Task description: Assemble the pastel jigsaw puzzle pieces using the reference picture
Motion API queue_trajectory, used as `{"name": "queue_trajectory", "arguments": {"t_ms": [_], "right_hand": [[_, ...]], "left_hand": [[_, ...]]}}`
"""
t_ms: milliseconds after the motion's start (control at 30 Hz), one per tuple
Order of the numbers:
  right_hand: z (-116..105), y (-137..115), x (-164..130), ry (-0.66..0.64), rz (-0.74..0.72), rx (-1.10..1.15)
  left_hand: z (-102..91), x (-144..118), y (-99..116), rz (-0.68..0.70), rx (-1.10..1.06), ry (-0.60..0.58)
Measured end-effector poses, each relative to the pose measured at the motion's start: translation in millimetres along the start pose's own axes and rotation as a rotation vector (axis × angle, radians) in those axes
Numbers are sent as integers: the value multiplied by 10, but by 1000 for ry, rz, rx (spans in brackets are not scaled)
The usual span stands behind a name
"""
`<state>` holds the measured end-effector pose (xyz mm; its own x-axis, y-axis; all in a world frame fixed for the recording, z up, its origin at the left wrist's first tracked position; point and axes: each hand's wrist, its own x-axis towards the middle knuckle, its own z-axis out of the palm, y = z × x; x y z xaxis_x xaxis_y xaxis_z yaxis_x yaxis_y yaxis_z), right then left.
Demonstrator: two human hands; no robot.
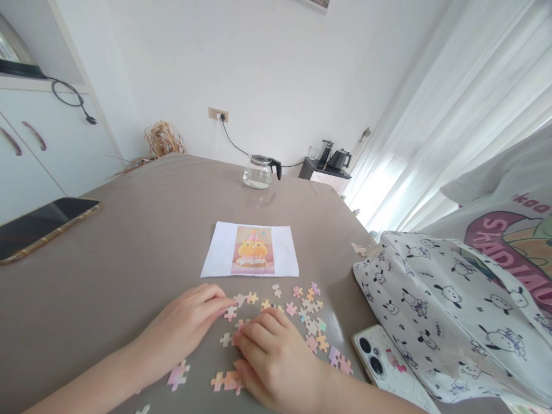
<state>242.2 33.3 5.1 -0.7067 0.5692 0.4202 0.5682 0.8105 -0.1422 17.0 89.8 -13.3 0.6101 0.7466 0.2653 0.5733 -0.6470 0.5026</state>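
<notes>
My left hand reaches in from the left with its fingers together. Its fingertips press on a pale puzzle piece, beside a pinkish-white piece. My right hand is curled low over the table. Its fingertips touch a pink puzzle piece that they partly hide, next to a cream piece. A joined orange-pink strip of pieces runs under my right thumb. Several loose pieces are spread right of my hands, and a pink-lilac piece lies below my left wrist.
Behind the pieces lies a white sheet with a picture of a yellow cartoon figure. A glass pot stands farther back. On the right are a white phone and a patterned bag, with a person's printed shirt beyond. A dark phone lies left.
</notes>
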Motion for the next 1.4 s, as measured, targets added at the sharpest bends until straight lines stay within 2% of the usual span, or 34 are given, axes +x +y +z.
{"name": "queue_trajectory", "arguments": {"t_ms": [400, 767, 1033, 1100, 1267, 1400], "right_hand": [[-11, 6, -13, 16, 7, 17], [-42, 3, -9, 37, 26, 58], [-208, 125, 54, 76, 170, -4], [-227, 191, 96, 49, 210, -34], [-224, 333, 307, -126, 196, -109], [-174, 392, 480, -163, 194, -129]], "left_hand": [[-51, -25, 88, 25, 60, 23], [-67, -29, 81, 124, 184, 67], [-11, -44, 66, 154, 266, 123], [2, -42, 66, 158, 285, 132], [17, -20, 77, 163, 328, 168], [26, -16, 81, 151, 351, 209]]}}
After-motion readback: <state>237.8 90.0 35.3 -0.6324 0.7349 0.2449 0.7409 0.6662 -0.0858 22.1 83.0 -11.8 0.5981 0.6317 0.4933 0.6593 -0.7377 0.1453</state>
